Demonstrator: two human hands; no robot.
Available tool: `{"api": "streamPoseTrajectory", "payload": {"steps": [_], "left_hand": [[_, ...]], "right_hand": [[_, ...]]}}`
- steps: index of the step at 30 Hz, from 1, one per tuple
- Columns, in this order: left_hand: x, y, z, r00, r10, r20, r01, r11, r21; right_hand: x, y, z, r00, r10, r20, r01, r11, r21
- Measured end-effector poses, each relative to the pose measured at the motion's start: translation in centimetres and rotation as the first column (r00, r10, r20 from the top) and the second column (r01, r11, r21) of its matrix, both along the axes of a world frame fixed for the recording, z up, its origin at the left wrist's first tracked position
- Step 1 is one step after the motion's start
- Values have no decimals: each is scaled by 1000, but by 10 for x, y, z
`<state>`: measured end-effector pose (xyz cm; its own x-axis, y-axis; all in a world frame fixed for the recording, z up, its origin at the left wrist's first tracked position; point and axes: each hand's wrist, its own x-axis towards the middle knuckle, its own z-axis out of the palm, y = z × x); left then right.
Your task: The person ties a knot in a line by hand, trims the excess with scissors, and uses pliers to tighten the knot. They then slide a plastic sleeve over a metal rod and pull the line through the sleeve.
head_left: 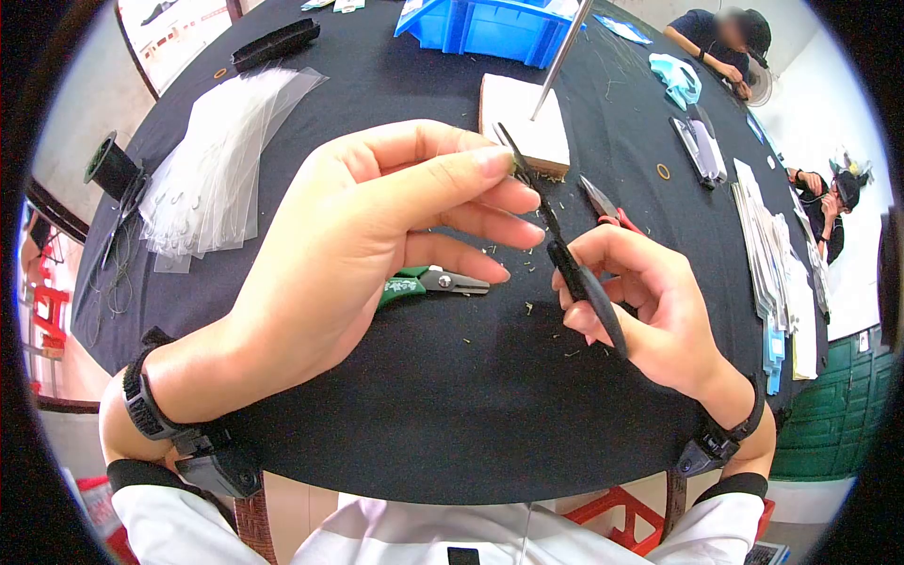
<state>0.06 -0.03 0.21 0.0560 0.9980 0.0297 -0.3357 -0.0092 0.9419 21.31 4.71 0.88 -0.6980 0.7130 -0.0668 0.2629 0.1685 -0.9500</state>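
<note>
My right hand (650,301) is closed around the dark handles of black scissors (556,221), which I see nearly edge-on. Their narrow blades point up and to the left, reaching the fingertips of my left hand. My left hand (377,202) pinches thumb against forefinger beside the blades. A tiny yellowish-green bit shows at that pinch, too small to name. Below my left fingers lie green-handled pruning shears (438,282), partly covered by the hand. Red-handled snips (603,202) rest behind my right hand, their grips mostly hidden.
Behind my hands, a metal rod rises from a white-topped block (527,104). Left are clear plastic sleeves (212,160) and a black spool (111,168). A blue bin (485,33) stands at the back. On the right lie a stapler (699,146) and stacked papers (763,245). Two people sit beyond.
</note>
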Motion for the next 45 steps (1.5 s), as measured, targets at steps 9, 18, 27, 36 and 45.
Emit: {"api": "streamPoseTrajectory", "payload": {"steps": [9,18,27,36,45], "left_hand": [[0,0,1,1000,0,13,-1,1000,16],[0,2,-2,999,-4,32,2,999,38],[0,2,-3,1000,-6,30,5,1000,30],[0,2,-3,1000,-6,23,5,999,39],[-1,3,-5,1000,-17,-1,17,997,77]], "right_hand": [[0,0,-1,1000,-9,6,9,1000,15],[0,0,-3,999,-33,-7,33,999,18],[1,1,-4,999,-32,28,30,998,55],[1,1,-2,999,-20,29,20,1000,20],[2,0,-3,1000,3,-20,-3,1000,-5]]}}
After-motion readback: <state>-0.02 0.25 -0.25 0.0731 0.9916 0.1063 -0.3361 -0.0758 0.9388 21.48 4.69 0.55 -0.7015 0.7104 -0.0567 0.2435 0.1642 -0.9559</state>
